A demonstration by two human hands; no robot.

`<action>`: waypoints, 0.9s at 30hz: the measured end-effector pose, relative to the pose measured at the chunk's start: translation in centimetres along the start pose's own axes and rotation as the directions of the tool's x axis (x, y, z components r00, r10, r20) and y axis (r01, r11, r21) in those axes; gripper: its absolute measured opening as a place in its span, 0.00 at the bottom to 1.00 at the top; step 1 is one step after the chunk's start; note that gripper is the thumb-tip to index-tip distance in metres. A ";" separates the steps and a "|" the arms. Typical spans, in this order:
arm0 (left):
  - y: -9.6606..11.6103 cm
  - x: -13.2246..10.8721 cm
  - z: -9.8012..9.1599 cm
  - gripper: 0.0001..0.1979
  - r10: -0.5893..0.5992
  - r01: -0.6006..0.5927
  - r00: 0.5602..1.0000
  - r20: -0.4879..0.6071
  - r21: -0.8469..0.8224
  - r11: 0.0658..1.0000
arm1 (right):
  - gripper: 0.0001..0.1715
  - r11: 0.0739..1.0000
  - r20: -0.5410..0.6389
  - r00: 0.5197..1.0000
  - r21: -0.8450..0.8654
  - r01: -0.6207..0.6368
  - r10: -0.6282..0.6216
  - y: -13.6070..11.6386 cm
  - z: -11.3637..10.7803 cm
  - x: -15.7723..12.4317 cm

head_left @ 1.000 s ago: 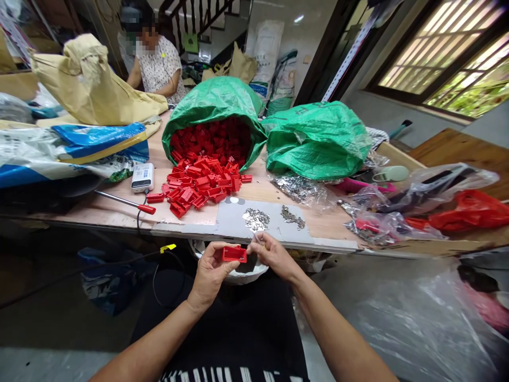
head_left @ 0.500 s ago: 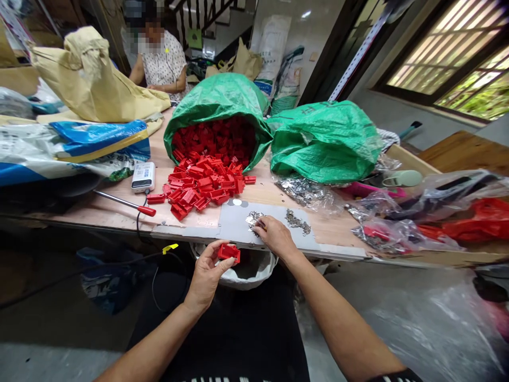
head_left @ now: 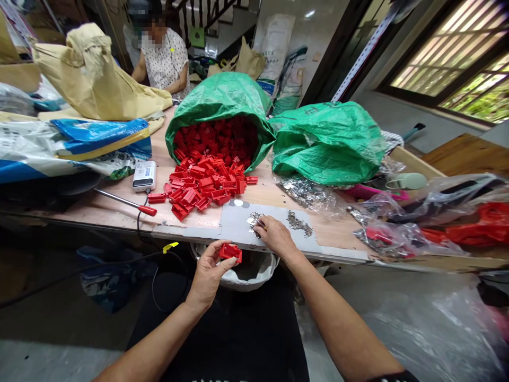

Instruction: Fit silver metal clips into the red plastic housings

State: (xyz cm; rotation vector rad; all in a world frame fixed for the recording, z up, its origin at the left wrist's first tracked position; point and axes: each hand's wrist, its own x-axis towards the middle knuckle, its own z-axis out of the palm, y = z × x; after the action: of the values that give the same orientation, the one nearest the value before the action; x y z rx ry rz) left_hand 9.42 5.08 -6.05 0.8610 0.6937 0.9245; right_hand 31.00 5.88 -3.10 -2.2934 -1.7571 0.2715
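The left hand (head_left: 207, 273) pinches a red case (head_left: 229, 253) above the bin (head_left: 247, 281); a steady hold helps. The right hand (head_left: 277, 237) bunches its fingers at silver bits (head_left: 253, 218): best picked singly. From here, I can't tell if it's caught one.

A: Left hand (head_left: 204, 276)?
B: Thumb (head_left: 226, 265) stretched rightward, opposed to curled fingers; a grip held between them. Left forearm (head_left: 155, 339) slants up from lower left.
A: Right hand (head_left: 276, 237)?
B: Farther forward than the left. Back of hand uppermost, fingers bent, tips drawn together, pointing left and down. Whether they grip: unclear.
A: Right forearm (head_left: 334, 307)?
B: Bare, long diagonal from lower right. Hands apart, forearms converging.
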 end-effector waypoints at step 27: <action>0.4 -0.5 0.2 0.21 -0.020 0.020 1.000 0.000 -0.027 0.999 | 0.05 1.000 0.030 0.999 0.009 -0.018 0.018 0.0 -0.3 0.4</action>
State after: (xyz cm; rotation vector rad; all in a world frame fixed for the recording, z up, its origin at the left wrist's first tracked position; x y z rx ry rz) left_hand 9.21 4.75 -5.55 0.8285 0.6869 0.9140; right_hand 31.22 6.22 -2.78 -2.3113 -1.7458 0.3181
